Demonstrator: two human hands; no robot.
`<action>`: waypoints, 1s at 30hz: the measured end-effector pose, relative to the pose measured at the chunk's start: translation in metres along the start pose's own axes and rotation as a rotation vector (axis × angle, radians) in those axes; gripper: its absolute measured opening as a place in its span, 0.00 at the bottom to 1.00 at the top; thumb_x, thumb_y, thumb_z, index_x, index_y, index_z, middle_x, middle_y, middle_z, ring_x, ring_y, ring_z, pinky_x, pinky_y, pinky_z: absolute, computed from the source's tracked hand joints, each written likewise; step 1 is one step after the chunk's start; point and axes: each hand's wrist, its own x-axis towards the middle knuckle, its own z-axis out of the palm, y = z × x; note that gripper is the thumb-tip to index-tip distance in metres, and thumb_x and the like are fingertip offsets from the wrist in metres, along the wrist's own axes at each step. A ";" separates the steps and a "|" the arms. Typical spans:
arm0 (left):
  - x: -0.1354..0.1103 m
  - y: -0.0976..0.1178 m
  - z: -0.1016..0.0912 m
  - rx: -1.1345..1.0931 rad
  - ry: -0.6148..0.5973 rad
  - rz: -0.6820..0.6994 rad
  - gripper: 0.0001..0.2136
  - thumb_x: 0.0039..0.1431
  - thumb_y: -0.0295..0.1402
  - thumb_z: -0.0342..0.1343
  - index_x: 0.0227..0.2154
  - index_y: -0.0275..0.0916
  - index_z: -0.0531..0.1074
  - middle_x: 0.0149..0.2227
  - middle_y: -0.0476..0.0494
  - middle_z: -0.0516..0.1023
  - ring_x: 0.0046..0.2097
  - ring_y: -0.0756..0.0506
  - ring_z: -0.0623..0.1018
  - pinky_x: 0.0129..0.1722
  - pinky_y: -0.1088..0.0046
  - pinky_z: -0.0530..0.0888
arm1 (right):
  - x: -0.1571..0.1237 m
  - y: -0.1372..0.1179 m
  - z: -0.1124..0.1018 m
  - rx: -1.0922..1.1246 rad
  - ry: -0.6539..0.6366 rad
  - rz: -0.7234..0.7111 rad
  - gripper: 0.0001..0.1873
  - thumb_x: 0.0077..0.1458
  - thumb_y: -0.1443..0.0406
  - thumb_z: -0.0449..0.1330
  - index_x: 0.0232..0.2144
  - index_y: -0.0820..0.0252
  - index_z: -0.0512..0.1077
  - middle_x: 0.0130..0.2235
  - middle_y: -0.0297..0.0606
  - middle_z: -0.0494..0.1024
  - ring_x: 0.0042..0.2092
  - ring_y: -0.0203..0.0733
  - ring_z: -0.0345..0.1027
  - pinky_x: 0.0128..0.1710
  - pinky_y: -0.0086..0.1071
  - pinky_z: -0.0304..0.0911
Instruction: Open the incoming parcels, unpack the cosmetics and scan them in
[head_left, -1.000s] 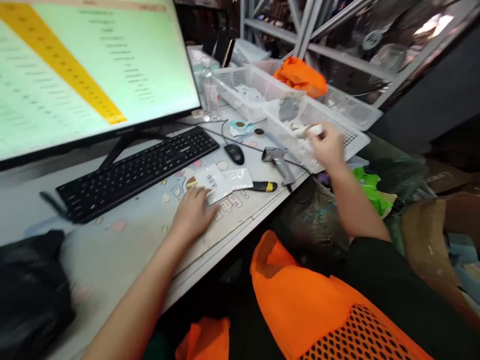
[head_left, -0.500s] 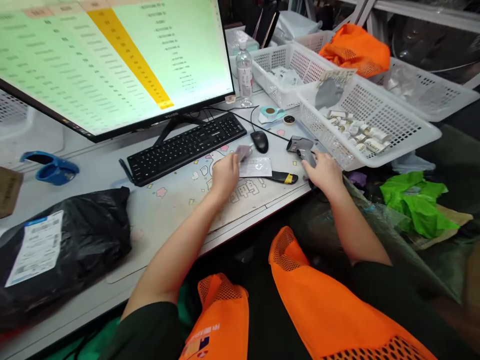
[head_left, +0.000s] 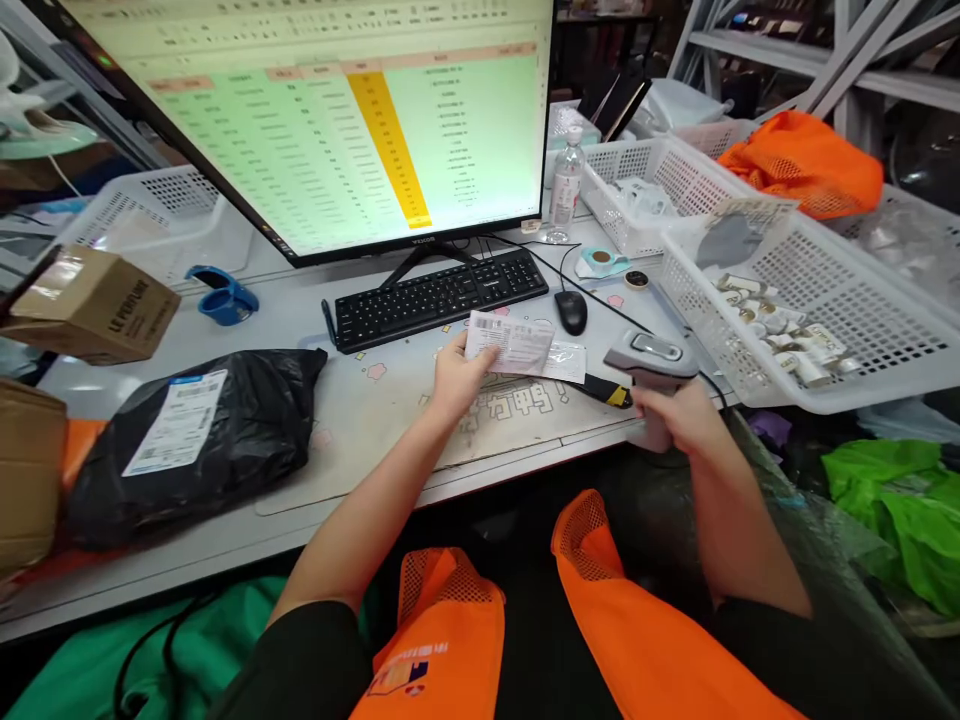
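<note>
Head view: I log the left hand [head_left: 457, 372] pinching a small labelled packet [head_left: 512, 343], lifted off the desk mat [head_left: 390, 420], label up, presumably to face the reader. At 3 o'clock, the right hand [head_left: 679, 415] is wrapped round the barcode scanner [head_left: 651, 355], nose toward the packet. Keyboard [head_left: 439, 296] at 12 o'clock.

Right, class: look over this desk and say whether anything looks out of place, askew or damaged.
Nothing is spilled or broken. One oddity: a yellow-and-black utility knife lies loose on the desk edge, partly under the scanner the right hand holds, close to the left hand gripping a barcoded packet.
</note>
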 end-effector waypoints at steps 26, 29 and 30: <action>0.079 -0.037 0.013 0.735 -0.533 0.205 0.42 0.43 0.35 0.72 0.66 0.41 0.70 0.73 0.31 0.64 0.79 0.24 0.50 0.76 0.36 0.46 | 0.089 0.028 -0.039 -0.507 0.334 0.162 0.14 0.49 0.55 0.72 0.31 0.59 0.79 0.43 0.56 0.84 0.55 0.69 0.77 0.61 0.59 0.68; 0.091 -0.033 0.017 0.804 -0.689 0.294 0.41 0.40 0.38 0.73 0.63 0.40 0.73 0.67 0.29 0.73 0.73 0.23 0.63 0.75 0.39 0.53 | 0.078 0.016 -0.016 -0.664 0.389 -0.103 0.15 0.58 0.59 0.67 0.44 0.63 0.82 0.52 0.57 0.81 0.60 0.64 0.73 0.67 0.55 0.64; 0.094 -0.031 0.018 0.825 -0.718 0.316 0.39 0.40 0.38 0.73 0.60 0.39 0.75 0.64 0.29 0.76 0.69 0.23 0.69 0.72 0.42 0.60 | 0.076 0.010 -0.003 -0.702 0.336 -0.206 0.16 0.60 0.60 0.65 0.47 0.64 0.81 0.53 0.56 0.81 0.60 0.61 0.73 0.67 0.53 0.64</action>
